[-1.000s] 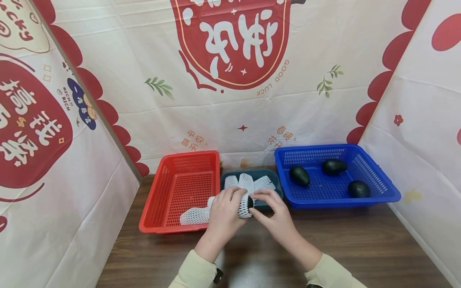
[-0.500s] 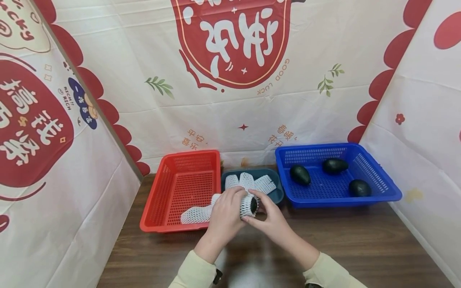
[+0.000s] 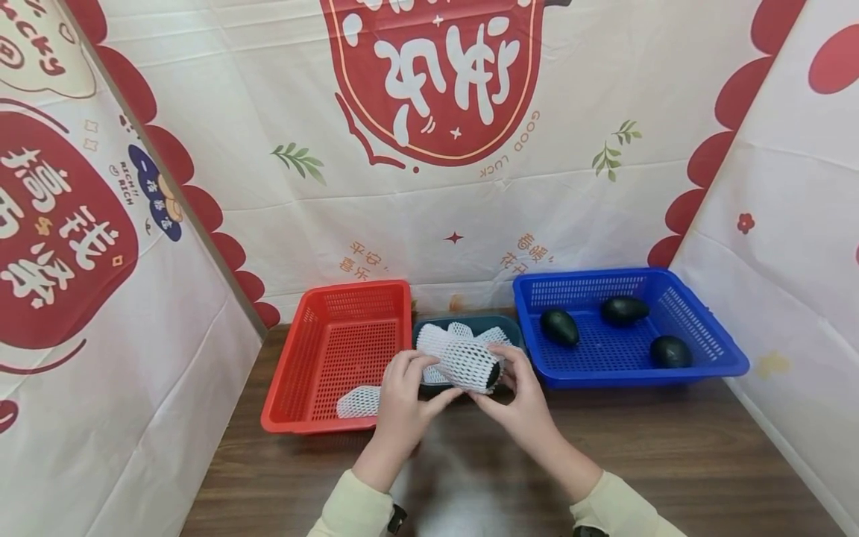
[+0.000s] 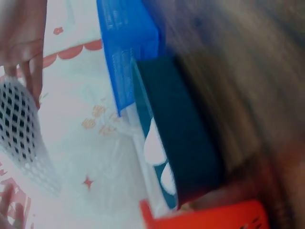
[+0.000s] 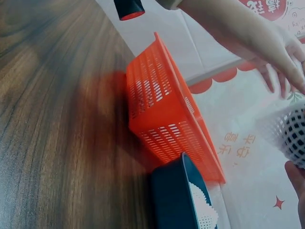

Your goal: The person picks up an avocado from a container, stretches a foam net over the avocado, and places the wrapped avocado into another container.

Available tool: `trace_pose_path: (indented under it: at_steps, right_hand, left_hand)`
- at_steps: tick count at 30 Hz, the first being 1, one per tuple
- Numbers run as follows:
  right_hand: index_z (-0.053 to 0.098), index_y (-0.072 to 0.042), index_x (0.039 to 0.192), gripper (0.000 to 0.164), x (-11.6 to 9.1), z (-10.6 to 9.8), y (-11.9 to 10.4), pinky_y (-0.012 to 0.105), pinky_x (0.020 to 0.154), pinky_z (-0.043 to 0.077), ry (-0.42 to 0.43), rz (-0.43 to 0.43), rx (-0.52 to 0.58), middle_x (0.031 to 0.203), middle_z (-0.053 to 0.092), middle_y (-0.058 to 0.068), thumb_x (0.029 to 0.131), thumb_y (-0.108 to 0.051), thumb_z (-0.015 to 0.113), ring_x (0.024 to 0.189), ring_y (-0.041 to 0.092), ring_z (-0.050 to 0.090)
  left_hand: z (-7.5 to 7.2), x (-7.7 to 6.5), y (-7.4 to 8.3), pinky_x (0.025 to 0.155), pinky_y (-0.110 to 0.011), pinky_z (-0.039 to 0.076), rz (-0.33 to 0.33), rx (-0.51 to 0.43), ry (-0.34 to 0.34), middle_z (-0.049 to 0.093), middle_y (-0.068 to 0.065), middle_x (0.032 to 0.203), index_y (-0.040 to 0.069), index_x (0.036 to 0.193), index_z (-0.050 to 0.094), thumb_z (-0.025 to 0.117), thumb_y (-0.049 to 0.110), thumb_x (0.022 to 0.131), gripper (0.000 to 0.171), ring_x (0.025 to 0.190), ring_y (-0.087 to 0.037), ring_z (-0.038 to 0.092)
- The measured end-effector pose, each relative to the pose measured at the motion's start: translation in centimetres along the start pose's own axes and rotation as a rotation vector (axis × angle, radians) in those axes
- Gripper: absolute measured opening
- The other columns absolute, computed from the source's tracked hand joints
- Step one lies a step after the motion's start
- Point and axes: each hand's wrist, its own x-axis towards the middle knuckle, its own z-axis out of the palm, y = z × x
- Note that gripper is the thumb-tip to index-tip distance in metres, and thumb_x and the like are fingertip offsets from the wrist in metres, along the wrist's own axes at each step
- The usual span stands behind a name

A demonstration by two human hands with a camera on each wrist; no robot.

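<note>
An avocado (image 3: 493, 373) in a white foam net sleeve (image 3: 463, 362) is held up above the small dark green bin (image 3: 513, 328); only its dark end shows bare, and the sleeve's loose tail points left. My right hand (image 3: 520, 391) grips the sleeved avocado at that end, thumb below and fingers above. My left hand (image 3: 403, 406) is at the sleeve's left side, thumb and fingers spread; in the right wrist view the left hand (image 5: 271, 52) has loosely extended fingers close to the net. Several white foam sleeves (image 3: 495, 335) lie in the green bin.
A red basket (image 3: 268, 406) on the left holds a white-netted piece (image 3: 359, 403), its contents unclear. On the right, a blue basket (image 3: 728, 358) holds three bare avocados (image 3: 624, 309). Printed cloth walls (image 3: 429, 201) enclose the wooden table (image 3: 644, 447) at back and sides.
My left hand has loosened from around the sleeve and shifted left. The right hand has taken the sleeved avocado and moved it slightly right, so more of the sleeve shows.
</note>
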Motion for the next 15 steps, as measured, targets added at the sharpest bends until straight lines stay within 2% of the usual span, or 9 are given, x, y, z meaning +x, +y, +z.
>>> trace_pose_path:
  at_steps: [2,4,8,11,15]
  right_hand:
    - [0.045,0.008,0.128,0.072,0.1,0.0,-0.7,0.02,0.084,0.05,0.015,-0.015,0.005,0.132,0.043,0.027,0.067,0.018,0.079,0.113,0.015,0.052]
    - [0.044,0.009,0.126,0.069,0.2,0.1,-1.0,0.019,0.085,0.049,0.022,-0.018,-0.002,0.133,0.041,0.028,0.066,0.019,0.079,0.117,0.018,0.048]
    - [0.045,0.008,0.12,0.065,0.1,0.3,-1.1,0.017,0.087,0.047,0.027,-0.016,-0.025,0.134,0.039,0.028,0.066,0.02,0.079,0.123,0.023,0.041]
    - [0.047,0.008,0.119,0.063,0.0,0.4,-0.9,0.024,0.086,0.051,0.007,-0.043,-0.025,0.134,0.038,0.029,0.066,0.021,0.079,0.123,0.027,0.04]
    - [0.051,0.008,0.115,0.058,-0.1,0.5,-0.7,0.038,0.08,0.055,-0.028,-0.113,-0.035,0.131,0.04,0.032,0.066,0.02,0.079,0.12,0.036,0.043]
  left_hand:
    - [0.3,-0.3,0.1,0.086,-0.036,0.05,-0.113,-0.066,-0.028,0.061,-0.004,0.103,0.009,0.107,0.064,0.077,0.034,0.084,0.037,0.098,-0.017,0.058]
    - [0.6,-0.5,0.3,0.085,-0.034,0.051,-0.241,-0.147,-0.091,0.063,-0.001,0.102,0.01,0.108,0.065,0.066,0.035,0.093,0.029,0.097,-0.015,0.06]
    - [1.1,-0.5,0.6,0.09,-0.037,0.05,-0.48,-0.331,-0.199,0.065,-0.002,0.109,0.01,0.117,0.06,0.051,0.041,0.101,0.035,0.101,-0.015,0.062]
    - [1.3,-0.4,0.8,0.094,-0.041,0.048,-0.589,-0.461,-0.218,0.066,-0.007,0.115,0.009,0.125,0.051,0.049,0.04,0.102,0.039,0.106,-0.019,0.063]
    - [1.4,-0.2,0.9,0.094,-0.045,0.048,-0.648,-0.533,-0.218,0.062,-0.019,0.123,0.007,0.134,0.037,0.051,0.038,0.101,0.047,0.111,-0.026,0.062]
